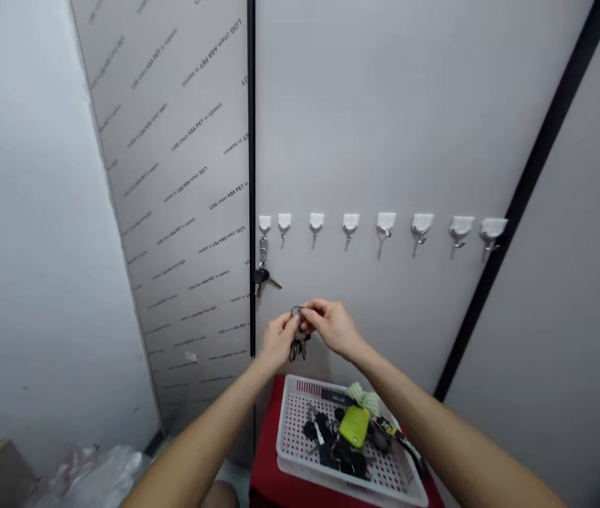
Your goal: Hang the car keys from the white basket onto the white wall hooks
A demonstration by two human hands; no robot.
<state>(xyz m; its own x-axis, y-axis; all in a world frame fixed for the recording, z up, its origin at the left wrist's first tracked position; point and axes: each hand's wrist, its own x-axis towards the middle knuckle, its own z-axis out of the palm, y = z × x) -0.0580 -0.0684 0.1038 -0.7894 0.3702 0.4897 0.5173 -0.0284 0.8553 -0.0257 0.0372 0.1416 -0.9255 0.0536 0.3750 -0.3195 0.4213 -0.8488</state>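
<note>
In front of the wall panel, my left hand [280,340] and my right hand [333,326] are close together, both pinching a bunch of keys [297,348] by its metal ring. The keys dangle below the fingers. Above my hands runs a row of white adhesive hooks [351,223] fixed to the panel. From the leftmost hook [264,225] hangs another set of keys [264,275] on a metal clasp. The other hooks carry nothing.
Below my hands, a white perforated basket [288,451] with several keys and a lime-green key case [354,426] stands on a red surface [265,462]. Black vertical strips [252,141] edge the panel. Plastic bags [103,476] lie at the lower left.
</note>
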